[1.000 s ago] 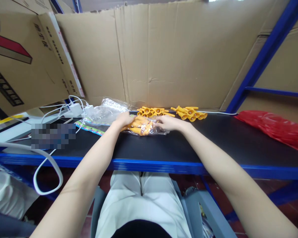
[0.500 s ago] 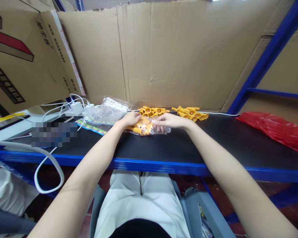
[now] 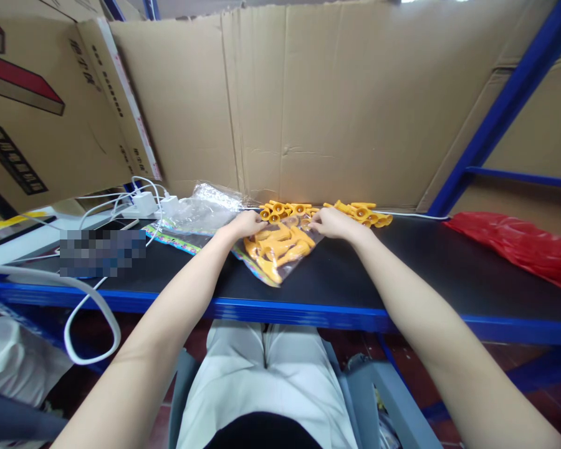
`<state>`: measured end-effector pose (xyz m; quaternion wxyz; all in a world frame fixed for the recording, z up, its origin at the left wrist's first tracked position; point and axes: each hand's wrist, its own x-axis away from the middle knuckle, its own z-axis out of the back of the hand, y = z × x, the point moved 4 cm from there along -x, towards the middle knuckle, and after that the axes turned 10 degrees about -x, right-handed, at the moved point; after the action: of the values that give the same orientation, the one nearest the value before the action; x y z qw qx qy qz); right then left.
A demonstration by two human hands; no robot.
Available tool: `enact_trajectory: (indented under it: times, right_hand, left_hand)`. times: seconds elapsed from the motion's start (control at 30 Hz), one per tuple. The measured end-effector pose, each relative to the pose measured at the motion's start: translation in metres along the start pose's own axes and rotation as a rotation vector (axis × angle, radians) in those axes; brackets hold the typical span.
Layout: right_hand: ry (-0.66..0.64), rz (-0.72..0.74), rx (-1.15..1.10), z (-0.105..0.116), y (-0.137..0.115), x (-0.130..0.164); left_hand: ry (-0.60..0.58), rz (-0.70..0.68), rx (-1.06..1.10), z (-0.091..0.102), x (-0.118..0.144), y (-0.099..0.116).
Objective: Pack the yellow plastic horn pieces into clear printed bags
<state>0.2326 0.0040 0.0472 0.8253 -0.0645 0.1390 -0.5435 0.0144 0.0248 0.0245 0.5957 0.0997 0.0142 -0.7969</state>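
Clear bag (image 3: pixel 280 252) of yellow plastic pieces lies on the black bench (image 3: pixel 402 274) near its middle, and I see my left hand (image 3: pixel 245 223) and right hand (image 3: pixel 331 222) pinching its far corners, loose yellow pieces (image 3: pixel 359 213) just beyond.

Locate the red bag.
Head view: the red bag lies at the far right of the black shelf, beside the blue upright, well right of the right hand and the yellow parts.
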Motion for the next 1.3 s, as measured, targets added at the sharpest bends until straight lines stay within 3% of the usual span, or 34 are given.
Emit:
enact_trajectory:
  times: [0.17, 0.27, 0.33, 0.43, 0.53, 0.7, 0.87, 1.07, 1.2, 1.3]
  right_hand:
    - [0.136, -0.195, 0.117, 0.004, 0.017, -0.002]
    - [0.162, -0.321, 0.144, 0.013, 0.026, 0.001]
    - [0.074, -0.384, 0.111, 0.016, 0.033, 0.003]
    - [-0.181, -0.427, -0.121, 0.008, 0.044, 0.007]
    - [-0.322, -0.371, -0.401, -0.004, 0.053, 0.007]
    - [-0.327, -0.281, -0.888, -0.021, 0.062, -0.002]
    - [-0.252, -0.267, -1.311, -0.013, 0.046, -0.003]
    - [-0.066, -0.119, -1.518, -0.003, 0.027, -0.005]
    - [-0.059, -0.126, -1.562, -0.024, 0.022, -0.014]
    - [-0.028, -0.264, -1.528, -0.045, 0.026, -0.022]
  left_hand:
    - [-0.157, -0.088, 0.179, -0.013, 0.001, 0.01]
    - [-0.141, -0.09, 0.26, -0.015, 0.001, 0.014]
    - [-0.099, -0.1, 0.329, -0.015, 0.002, 0.016]
    - [-0.106, -0.061, 0.55, -0.015, 0.003, 0.02]
    - [-0.179, 0.027, 0.806, -0.02, 0.004, 0.023]
    - [-0.256, 0.096, 1.173, -0.03, -0.002, 0.021]
    - [-0.344, 0.207, 1.358, -0.036, -0.009, 0.014]
    - [-0.281, 0.289, 1.368, -0.034, -0.009, 0.01]
    - [-0.105, 0.284, 1.403, -0.032, -0.013, 0.003]
    - [-0.039, 0.398, 1.353, -0.035, -0.014, -0.006]
